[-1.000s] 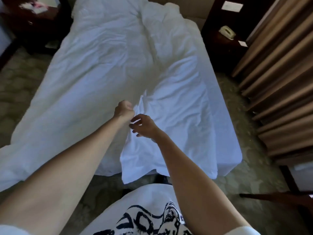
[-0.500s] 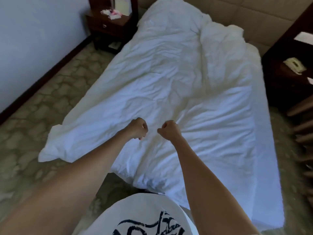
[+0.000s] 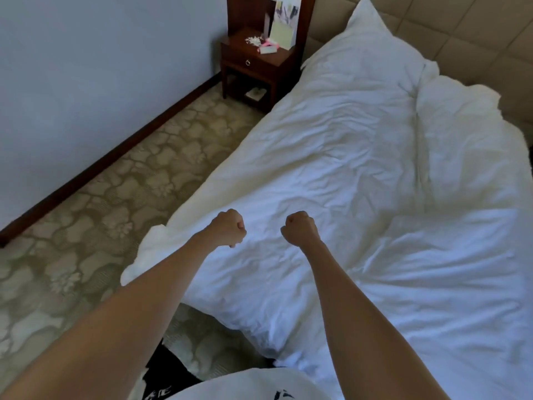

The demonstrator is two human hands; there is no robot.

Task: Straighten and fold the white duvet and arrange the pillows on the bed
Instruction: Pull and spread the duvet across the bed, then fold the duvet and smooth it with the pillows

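Standing at the foot of a bed, a person holds two fists above the rumpled white duvet [image 3: 331, 174]. Left hand [image 3: 229, 228] and right hand [image 3: 300, 228] each have the grip curled tight, empty. Pillow [image 3: 372, 39] at 1 o'clock, nightstand [image 3: 256, 63] at 12. Shirt lettering unreadable.
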